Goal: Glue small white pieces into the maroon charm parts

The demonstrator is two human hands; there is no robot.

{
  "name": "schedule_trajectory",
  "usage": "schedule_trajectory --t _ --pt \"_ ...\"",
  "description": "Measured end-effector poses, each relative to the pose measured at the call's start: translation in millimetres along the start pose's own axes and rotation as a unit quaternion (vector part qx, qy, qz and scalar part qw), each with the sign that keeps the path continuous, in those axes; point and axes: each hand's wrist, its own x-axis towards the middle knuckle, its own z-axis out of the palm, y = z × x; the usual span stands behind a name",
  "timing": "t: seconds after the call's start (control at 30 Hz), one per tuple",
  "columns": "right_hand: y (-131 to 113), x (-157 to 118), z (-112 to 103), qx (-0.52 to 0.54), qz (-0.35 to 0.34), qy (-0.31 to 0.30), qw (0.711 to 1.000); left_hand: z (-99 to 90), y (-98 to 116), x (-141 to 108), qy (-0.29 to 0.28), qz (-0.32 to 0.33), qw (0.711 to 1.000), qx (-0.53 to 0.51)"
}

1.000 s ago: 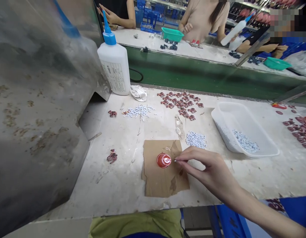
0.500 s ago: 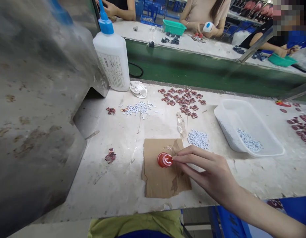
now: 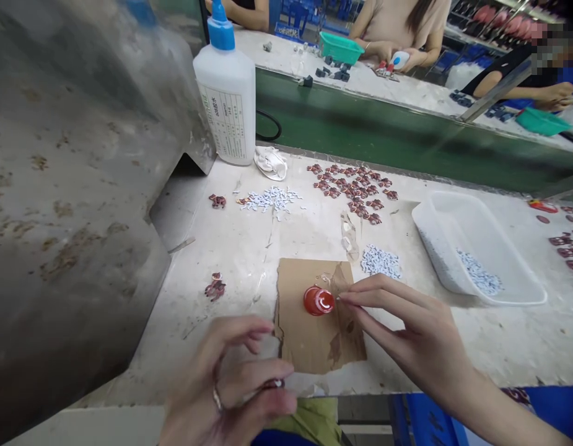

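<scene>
My left hand (image 3: 221, 384) is low in the view, thumb and a finger pinching a small dark brown piece (image 3: 274, 383), mostly covered by the fingers. My right hand (image 3: 419, 328) pinches a tiny whitish piece (image 3: 341, 298) at its fingertips, just right of a small red cup (image 3: 318, 301). That cup sits on a torn square of brown cardboard (image 3: 309, 347). Above my right hand lies a pile of tiny blue-white pieces (image 3: 381, 261). Beyond my left hand lies a small brown animal-shaped figure (image 3: 215, 287).
A metal housing (image 3: 82, 217) blocks the left side, beside a tall glue bottle (image 3: 228, 105). Brown figures (image 3: 355, 186) and loose white pieces (image 3: 272, 199) cover the back. A white plastic tray (image 3: 513, 297) stands right. People work at the opposite bench (image 3: 277, 59).
My left hand has come into view from below with a small brown piece. My right hand has drawn slightly away from the red cup. The camera view has shifted a little.
</scene>
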Motion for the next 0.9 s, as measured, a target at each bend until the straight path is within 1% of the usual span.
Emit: schedule_trajectory --t 0.03,0.17,0.23,0.33,0.37,0.43,0.5,0.57,0.73,0.83,0.9 --pt "1 -1 0 0.008 0.005 0.004 1.0 5.7 0 4 0.026 -0.015 1.0 -0.004" --pt "1 -3 1 0.05 0.035 0.019 0.998 23.4 3 14 0.033 -0.035 0.997 -0.058" --pt "-3 -4 2 0.073 0.054 0.029 0.995 29.3 7 13 0.067 -0.08 0.989 -0.102" --pt "-17 -6 5 0.116 0.07 0.05 0.989 36.5 16 9 0.13 -0.167 0.964 -0.159" --pt "-22 -6 7 0.133 0.067 0.055 0.987 38.4 19 7 0.138 -0.187 0.957 -0.174" --pt "-33 -6 11 0.168 0.053 0.058 0.983 41.2 23 3 0.137 -0.212 0.949 -0.19" --pt "-41 -6 15 0.203 0.033 0.051 0.977 42.2 25 0 0.122 -0.215 0.951 -0.185" --pt "-45 -5 19 0.231 0.014 0.041 0.972 41.3 23 -2 0.116 -0.203 0.958 -0.168" --pt "-47 -3 24 0.244 0.004 0.029 0.969 35.8 16 0 0.088 -0.134 0.977 -0.137" --pt "-46 -3 25 0.246 0.002 0.036 0.969 36.0 18 0 0.103 -0.155 0.974 -0.129" --pt "-46 -3 25 0.246 0.002 0.038 0.969 37.7 22 -3 0.119 -0.181 0.968 -0.125"
